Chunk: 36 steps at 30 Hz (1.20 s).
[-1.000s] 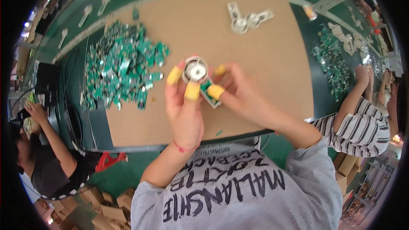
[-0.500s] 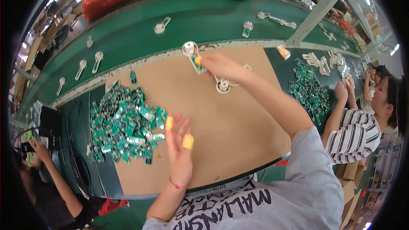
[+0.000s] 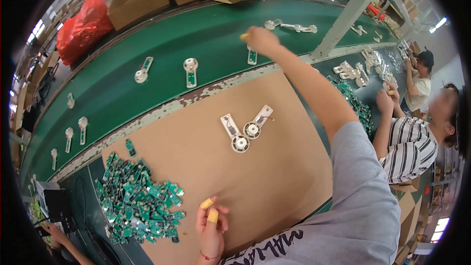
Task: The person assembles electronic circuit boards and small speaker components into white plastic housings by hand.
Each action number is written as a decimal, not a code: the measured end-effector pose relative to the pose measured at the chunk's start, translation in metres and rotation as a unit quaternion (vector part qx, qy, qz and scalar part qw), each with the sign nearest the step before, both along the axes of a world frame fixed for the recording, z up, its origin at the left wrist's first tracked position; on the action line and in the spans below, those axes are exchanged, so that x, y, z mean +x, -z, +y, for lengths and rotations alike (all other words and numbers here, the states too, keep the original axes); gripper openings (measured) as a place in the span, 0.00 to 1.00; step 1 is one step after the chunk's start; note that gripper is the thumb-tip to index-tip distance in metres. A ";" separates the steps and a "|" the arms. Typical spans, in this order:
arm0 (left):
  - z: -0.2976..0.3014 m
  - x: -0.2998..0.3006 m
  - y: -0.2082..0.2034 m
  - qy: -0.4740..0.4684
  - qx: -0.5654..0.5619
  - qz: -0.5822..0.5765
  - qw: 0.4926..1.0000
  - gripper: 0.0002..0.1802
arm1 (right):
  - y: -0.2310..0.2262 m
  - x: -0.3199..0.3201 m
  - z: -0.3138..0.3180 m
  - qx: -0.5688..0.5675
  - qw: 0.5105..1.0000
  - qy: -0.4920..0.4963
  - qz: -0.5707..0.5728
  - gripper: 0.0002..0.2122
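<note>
White piece (image 3: 190, 72) moved onto belt (image 3: 221, 44) crosswise, handle (image 3: 191, 79) nearward.

Looks like an electronics assembly workshop.
Shows as one by the long green conveyor belt (image 3: 221, 41) dotted with white paddle-shaped housings (image 3: 191, 64), heaped green circuit boards (image 3: 140, 201), open cardboard boxes (image 3: 140, 2) and co-workers (image 3: 411, 142) ranged alongside.

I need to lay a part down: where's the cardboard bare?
On the cardboard: below the two white round-headed housings, right of the left hand; also between housings and circuit-board pile. That pile crowds the left side.
</note>
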<state>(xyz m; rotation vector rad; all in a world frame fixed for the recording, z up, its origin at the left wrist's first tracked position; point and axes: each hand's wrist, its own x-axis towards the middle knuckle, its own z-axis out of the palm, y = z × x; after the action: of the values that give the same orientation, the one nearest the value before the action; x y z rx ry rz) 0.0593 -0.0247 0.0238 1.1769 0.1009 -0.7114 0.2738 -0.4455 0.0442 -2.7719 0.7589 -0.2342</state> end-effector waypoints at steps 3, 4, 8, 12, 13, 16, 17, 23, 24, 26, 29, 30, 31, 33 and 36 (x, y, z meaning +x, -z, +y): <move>-0.014 0.004 -0.001 0.013 0.031 0.012 0.999 0.14 | 0.020 -0.020 -0.093 -0.138 0.987 0.080 0.017 0.13; -0.016 0.005 -0.004 0.013 0.074 -0.008 0.997 0.13 | 0.021 -0.019 -0.101 -0.130 0.985 0.098 0.052 0.14; -0.019 0.006 -0.001 0.062 0.100 -0.045 0.992 0.12 | 0.050 -0.029 -0.176 -0.316 0.946 0.063 0.026 0.19; -0.018 0.003 -0.001 0.081 0.083 -0.048 0.992 0.13 | 0.044 -0.036 -0.200 -0.310 0.941 0.029 0.129 0.17; -0.014 0.000 -0.002 0.079 0.083 -0.044 0.992 0.13 | 0.042 -0.040 -0.197 -0.310 0.937 0.029 0.159 0.16; -0.009 0.000 -0.001 0.110 0.088 -0.021 0.990 0.14 | 0.032 -0.058 -0.153 -0.170 0.982 0.021 0.085 0.15; -0.010 -0.001 -0.001 0.118 0.098 -0.047 0.987 0.14 | 0.029 -0.071 -0.126 -0.088 0.994 -0.060 -0.023 0.15; -0.014 -0.006 -0.006 0.119 0.234 -0.508 0.820 0.15 | -0.019 -0.172 0.102 0.243 0.924 -0.297 -0.001 0.12; -0.015 -0.006 -0.012 0.103 0.296 -0.550 0.774 0.17 | -0.028 -0.184 0.134 0.255 0.911 -0.321 0.042 0.11; -0.016 -0.006 -0.021 0.085 0.384 -0.607 0.690 0.20 | -0.035 -0.209 0.175 0.276 0.895 -0.341 0.082 0.11; -0.014 -0.008 -0.017 0.088 0.447 -0.621 0.638 0.18 | -0.030 -0.230 0.208 0.259 0.872 -0.401 0.110 0.10; -0.011 -0.010 -0.015 0.104 0.446 -0.618 0.639 0.16 | -0.027 -0.234 0.215 0.264 0.869 -0.404 0.107 0.10; -0.007 -0.011 -0.012 0.120 0.445 -0.614 0.641 0.14 | -0.025 -0.237 0.222 0.258 0.870 -0.404 0.116 0.09; 0.003 -0.013 -0.007 0.139 0.429 -0.616 0.646 0.14 | -0.020 -0.244 0.236 0.249 0.870 -0.408 0.120 0.09; 0.017 -0.020 -0.007 0.160 0.396 -0.621 0.658 0.12 | -0.003 -0.256 0.255 0.097 0.884 -0.437 0.135 0.08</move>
<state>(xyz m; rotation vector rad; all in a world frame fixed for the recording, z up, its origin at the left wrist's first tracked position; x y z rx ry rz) 0.0388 -0.0076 0.0305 2.3555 -1.0925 0.0435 0.0181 -0.1909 0.0474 -2.6615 -0.4473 0.3872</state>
